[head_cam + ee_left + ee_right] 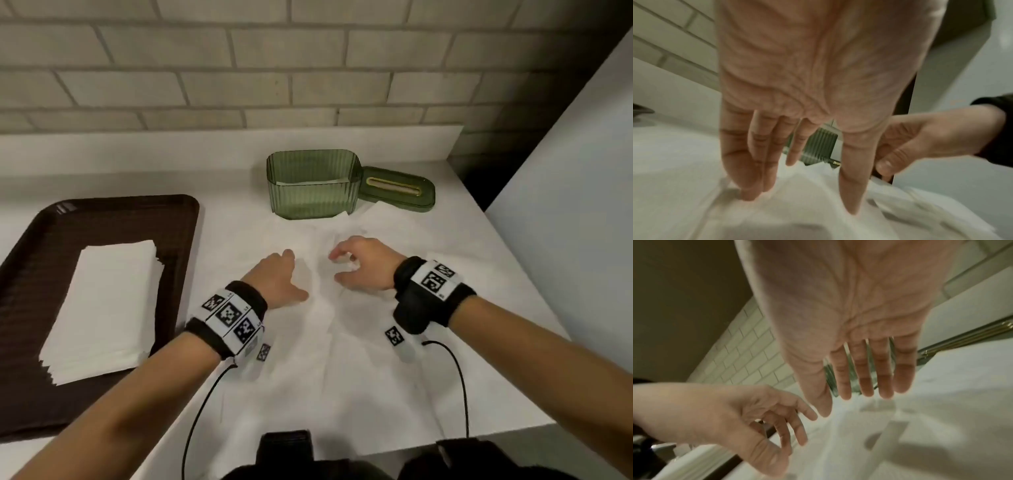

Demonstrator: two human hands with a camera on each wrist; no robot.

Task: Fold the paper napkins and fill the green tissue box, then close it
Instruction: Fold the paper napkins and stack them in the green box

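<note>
The green ribbed tissue box [313, 197] stands open at the back of the counter, with white paper low inside it. Its green slotted lid [397, 188] lies flat on the counter, just right of it. A large white napkin [318, 335] lies unfolded and creased in front of the box. My left hand [279, 274] hovers over the napkin's middle with straight fingers [754, 178] whose tips touch the paper. My right hand [356, 263] is close beside it on the right, fingers [865, 378] relaxed just above the paper, holding nothing.
A dark brown tray [41, 240] on the left holds a stack of white napkins [102, 308]. A brick wall runs behind the counter, and a pale panel [565, 171] rises at the right. The counter's front edge [445, 442] is near my body.
</note>
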